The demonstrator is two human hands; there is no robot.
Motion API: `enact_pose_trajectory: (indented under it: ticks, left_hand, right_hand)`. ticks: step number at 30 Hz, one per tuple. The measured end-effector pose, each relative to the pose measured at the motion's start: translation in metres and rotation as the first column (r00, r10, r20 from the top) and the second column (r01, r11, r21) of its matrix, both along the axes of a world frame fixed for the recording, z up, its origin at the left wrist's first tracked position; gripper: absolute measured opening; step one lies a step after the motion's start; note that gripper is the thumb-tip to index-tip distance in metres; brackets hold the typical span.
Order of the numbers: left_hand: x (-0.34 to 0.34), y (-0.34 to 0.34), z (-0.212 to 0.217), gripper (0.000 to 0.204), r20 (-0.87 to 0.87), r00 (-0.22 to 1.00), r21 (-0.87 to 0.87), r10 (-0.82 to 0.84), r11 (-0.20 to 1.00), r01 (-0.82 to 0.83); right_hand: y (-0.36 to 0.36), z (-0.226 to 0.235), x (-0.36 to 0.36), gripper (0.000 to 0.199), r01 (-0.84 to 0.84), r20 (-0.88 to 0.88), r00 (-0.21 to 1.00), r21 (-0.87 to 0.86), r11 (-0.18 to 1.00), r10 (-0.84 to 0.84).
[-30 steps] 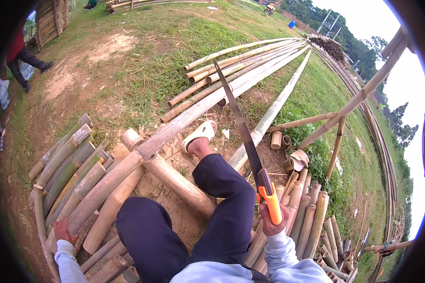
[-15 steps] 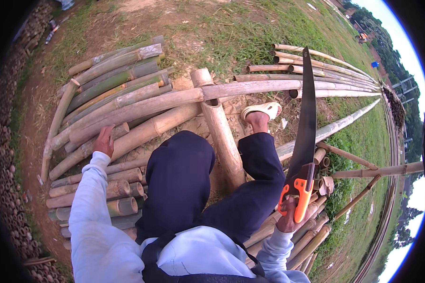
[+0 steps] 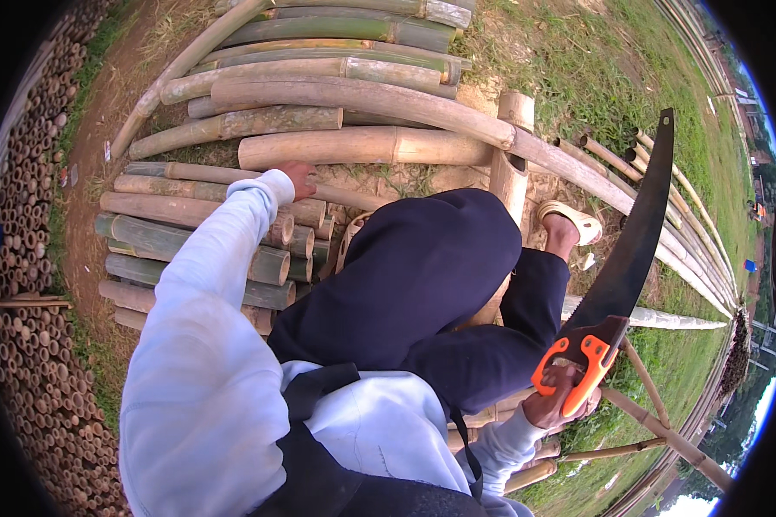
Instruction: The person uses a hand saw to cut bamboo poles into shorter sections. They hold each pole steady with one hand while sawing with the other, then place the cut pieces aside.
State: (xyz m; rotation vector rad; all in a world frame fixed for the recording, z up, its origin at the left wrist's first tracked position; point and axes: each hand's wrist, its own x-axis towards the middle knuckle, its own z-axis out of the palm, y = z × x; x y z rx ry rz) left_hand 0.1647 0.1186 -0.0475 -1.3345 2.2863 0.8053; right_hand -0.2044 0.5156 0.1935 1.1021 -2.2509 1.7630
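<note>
My right hand (image 3: 557, 393) is closed round the orange handle of a hand saw (image 3: 634, 250). The saw's long dark blade points up and away, its tip near the far bamboo poles. On the left, my left hand (image 3: 298, 178) lies over a thin bamboo pole (image 3: 353, 197), with its fingers partly seen and not wrapped round anything that shows. Just beyond it is a thick, pale bamboo length (image 3: 362, 146). A long bamboo pole (image 3: 405, 101) crosses in front of me, resting by an upright notched bamboo post (image 3: 510, 177).
Cut bamboo pieces (image 3: 267, 265) are stacked at my left, and greener lengths (image 3: 336, 33) lie beyond. A large pile of bamboo ends (image 3: 34, 370) runs along the far left. Long poles (image 3: 690, 233) stretch away right, above a bamboo frame (image 3: 664, 431). My sandalled foot (image 3: 569, 226) stands near the post.
The view has swung left, so the bamboo stacks sit farther right in it. My left hand has shifted from the upper bamboo lengths to the thin pole nearer me. The saw stays in my right hand.
</note>
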Motion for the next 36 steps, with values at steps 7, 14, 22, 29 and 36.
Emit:
enact_pose_trajectory:
  ticks: [7,14,22,29,36]
  left_hand:
    - [-0.062,0.0,-0.055,0.068,0.171,0.947,0.167,-0.272,0.955,0.244]
    - [-0.077,0.002,-0.036,0.056,0.206,0.887,0.01,-0.412,0.908,0.419]
    - [-0.031,0.014,0.01,0.037,-0.189,0.931,-0.348,-0.313,0.908,0.235]
    - [-0.072,0.0,0.104,0.06,-0.191,0.89,-0.633,-0.414,0.745,0.211]
    - [-0.129,-0.058,0.125,0.061,-0.31,0.865,-0.764,-0.394,0.645,0.019]
  right_hand:
    - [0.004,-0.005,0.001,0.007,0.051,-0.027,0.999,0.143,0.988,-0.047]
    - [0.006,-0.008,0.007,0.011,0.14,0.089,0.985,0.082,0.987,-0.148]
    - [0.006,-0.022,-0.001,0.031,0.158,0.269,0.948,0.06,0.986,-0.169]
    - [0.002,-0.022,-0.002,0.03,0.121,0.243,0.963,0.013,0.993,-0.12]
    - [0.003,-0.017,0.001,0.03,0.139,0.233,0.962,0.032,0.99,-0.142]
